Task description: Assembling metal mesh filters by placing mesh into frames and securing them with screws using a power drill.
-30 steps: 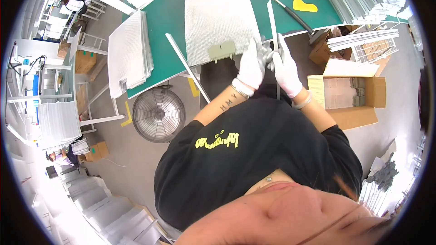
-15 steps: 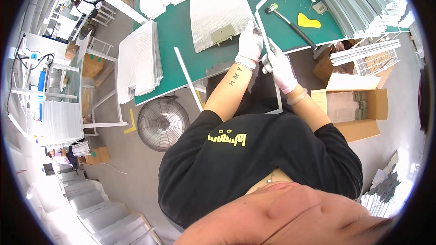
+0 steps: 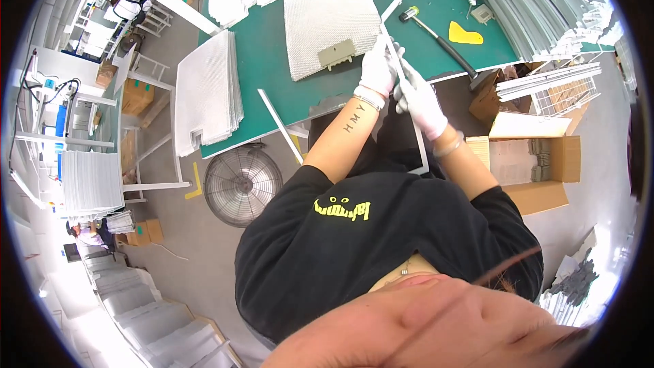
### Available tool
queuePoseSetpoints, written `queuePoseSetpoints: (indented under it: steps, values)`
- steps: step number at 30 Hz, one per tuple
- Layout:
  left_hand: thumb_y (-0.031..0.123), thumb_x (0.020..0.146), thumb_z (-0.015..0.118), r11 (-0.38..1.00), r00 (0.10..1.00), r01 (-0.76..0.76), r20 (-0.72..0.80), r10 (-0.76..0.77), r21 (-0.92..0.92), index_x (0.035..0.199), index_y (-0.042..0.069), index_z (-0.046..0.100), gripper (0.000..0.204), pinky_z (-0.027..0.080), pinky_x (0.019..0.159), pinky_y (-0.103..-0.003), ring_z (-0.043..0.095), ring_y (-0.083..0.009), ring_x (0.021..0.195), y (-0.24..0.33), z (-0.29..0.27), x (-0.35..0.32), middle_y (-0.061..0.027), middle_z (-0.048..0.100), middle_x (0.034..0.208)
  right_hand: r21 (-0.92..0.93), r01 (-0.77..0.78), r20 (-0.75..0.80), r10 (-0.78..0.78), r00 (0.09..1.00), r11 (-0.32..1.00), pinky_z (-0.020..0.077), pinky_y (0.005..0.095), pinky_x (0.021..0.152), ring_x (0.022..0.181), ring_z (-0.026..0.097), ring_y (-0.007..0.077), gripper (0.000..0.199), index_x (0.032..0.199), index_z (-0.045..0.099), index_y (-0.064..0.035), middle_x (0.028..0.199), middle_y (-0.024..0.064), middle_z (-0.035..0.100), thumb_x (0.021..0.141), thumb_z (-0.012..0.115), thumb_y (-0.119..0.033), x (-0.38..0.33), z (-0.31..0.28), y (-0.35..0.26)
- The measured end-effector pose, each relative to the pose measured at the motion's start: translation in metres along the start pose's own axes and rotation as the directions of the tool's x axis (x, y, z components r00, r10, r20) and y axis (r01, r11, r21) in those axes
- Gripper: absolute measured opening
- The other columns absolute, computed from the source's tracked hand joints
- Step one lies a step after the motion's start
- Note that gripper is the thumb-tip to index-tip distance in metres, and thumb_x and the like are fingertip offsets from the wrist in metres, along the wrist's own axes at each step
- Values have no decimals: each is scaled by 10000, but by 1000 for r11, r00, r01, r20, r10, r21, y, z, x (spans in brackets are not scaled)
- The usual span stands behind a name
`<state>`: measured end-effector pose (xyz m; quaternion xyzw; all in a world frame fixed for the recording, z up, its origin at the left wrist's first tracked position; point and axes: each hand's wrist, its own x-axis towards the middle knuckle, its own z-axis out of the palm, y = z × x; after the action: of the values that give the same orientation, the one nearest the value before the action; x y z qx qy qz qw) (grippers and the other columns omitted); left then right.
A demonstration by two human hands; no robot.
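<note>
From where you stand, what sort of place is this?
Probably a small factory or assembly workshop. Gloved hands, left hand and right hand, hold a metal strip at a green workbench bearing a mesh panel, with stacks of mesh panels and a rubber mallet nearby.

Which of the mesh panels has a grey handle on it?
The single mesh panel lying flat on the green table, just beyond the gloved left hand. The stacked panels at the table's left edge show none.

Bare green table (image 3: 272, 61) left of mesh panel (image 3: 330, 20), mallet (image 3: 439, 34) and rail stack (image 3: 538, 0) crowd the right
</note>
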<state>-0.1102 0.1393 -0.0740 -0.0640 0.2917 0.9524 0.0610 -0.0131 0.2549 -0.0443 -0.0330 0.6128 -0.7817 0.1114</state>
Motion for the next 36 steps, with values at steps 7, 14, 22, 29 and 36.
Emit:
queuePoseSetpoints:
  steps: [7,14,22,29,36]
  values:
    - [265,1066,457,951,970,-177,208,125,253,1144,59,571,249,493,946,-376,585,-218,1050,0,-6,-31,-102,605,1099,-403,84,112,-41,993,911,515,245,584,643,588,88,595,1377,523,26,1064,89,682,960,638,-382,111,-14,-28]
    - [257,1046,488,388,901,-364,214,378,847,1362,-4,524,411,484,978,-402,601,-279,1123,122,-22,-143,-157,623,1247,-124,-247,244,271,931,961,480,223,545,590,489,51,183,1011,581,-83,801,-44,519,957,667,-236,139,-25,-24]
    - [252,1042,509,883,983,-178,123,137,434,1473,-68,368,555,319,1168,-367,471,-247,1351,199,-92,-101,-167,488,1463,45,-234,309,210,928,971,507,261,645,635,492,62,129,1018,532,-95,819,-32,502,980,626,-175,124,-10,-23]
    - [35,931,657,639,974,-215,111,199,738,1418,-85,437,547,513,899,-233,612,-122,1009,207,-59,-119,-113,625,1174,115,-103,264,70,962,988,515,288,716,700,502,68,212,1151,548,-70,862,-30,511,987,619,-183,87,-29,-44]
    - [17,995,506,736,922,-366,328,206,569,1505,-54,303,553,615,866,-382,679,-231,1071,201,17,-147,-183,626,1249,127,113,194,-136,971,985,488,275,719,698,459,76,285,1214,513,-33,868,-25,489,1013,586,-222,44,-26,-81]
